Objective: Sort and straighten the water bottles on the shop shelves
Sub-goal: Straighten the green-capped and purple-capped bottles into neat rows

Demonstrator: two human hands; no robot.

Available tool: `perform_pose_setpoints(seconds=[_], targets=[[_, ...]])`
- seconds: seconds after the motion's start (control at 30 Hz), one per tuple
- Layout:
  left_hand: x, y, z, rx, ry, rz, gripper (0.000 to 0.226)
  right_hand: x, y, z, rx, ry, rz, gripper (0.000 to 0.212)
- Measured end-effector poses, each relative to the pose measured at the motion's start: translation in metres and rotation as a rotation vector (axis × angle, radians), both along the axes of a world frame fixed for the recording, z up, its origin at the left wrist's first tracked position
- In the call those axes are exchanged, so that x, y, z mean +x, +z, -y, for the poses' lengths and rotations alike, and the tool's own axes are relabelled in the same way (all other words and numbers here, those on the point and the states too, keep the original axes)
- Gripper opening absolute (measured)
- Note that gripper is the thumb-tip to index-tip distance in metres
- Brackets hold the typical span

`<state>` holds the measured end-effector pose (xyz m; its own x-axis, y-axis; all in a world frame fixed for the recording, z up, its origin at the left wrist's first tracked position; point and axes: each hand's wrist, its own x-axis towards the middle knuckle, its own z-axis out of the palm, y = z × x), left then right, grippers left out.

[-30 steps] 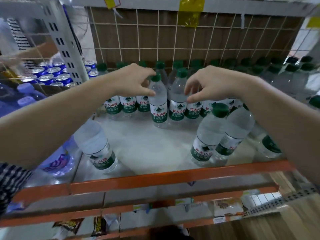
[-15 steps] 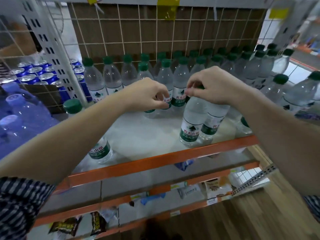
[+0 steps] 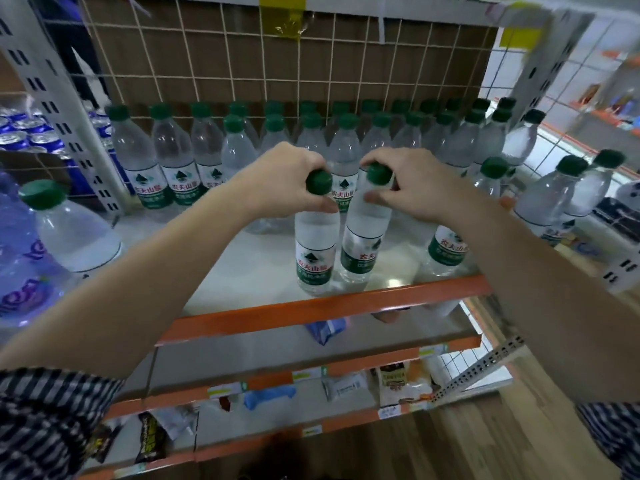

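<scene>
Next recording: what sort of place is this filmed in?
Most likely a small shop: rows of identical green-capped water bottles on an orange-edged metal shelf, blue drink cans in the next bay, and packaged snacks on the shelves below.

Orange-edged shelf (image 3: 322,308); wire grid (image 3: 346,57) over brown backboard (image 3: 214,64); white tiled wall (image 3: 498,77) right; wood-plank floor (image 3: 485,441).

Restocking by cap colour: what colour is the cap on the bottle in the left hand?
Dark green cap, clearest in the head view.
</scene>
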<state>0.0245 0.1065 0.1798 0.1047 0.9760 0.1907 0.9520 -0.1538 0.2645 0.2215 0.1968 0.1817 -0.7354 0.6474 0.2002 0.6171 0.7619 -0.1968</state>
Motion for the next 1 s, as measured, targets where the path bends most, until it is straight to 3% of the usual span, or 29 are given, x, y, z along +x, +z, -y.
perform_pose_setpoints(seconds=[0.13, 0.53, 0.77, 1.0], targets=[[-0.006, 0.007, 0.003, -0.045, 0.05, -0.117, 0.041, -0.008, 0.002, -0.007, 0.002, 0.068, -0.025, 0.042], [-0.137, 0.041, 0.045, -0.19, 0.24, -0.027, 0.032, -0.146, 0.015, 0.013, -0.051, 0.325, -0.121, 0.037], [-0.228, 0.043, 0.041, -0.197, 0.261, -0.084, 0.027, -0.253, 0.022, 0.019, -0.086, 0.346, -0.169, 0.033], [-0.282, 0.014, 0.012, -0.139, 0.237, -0.064, 0.034, -0.306, 0.015, 0.005, -0.127, 0.238, -0.059, 0.034]])
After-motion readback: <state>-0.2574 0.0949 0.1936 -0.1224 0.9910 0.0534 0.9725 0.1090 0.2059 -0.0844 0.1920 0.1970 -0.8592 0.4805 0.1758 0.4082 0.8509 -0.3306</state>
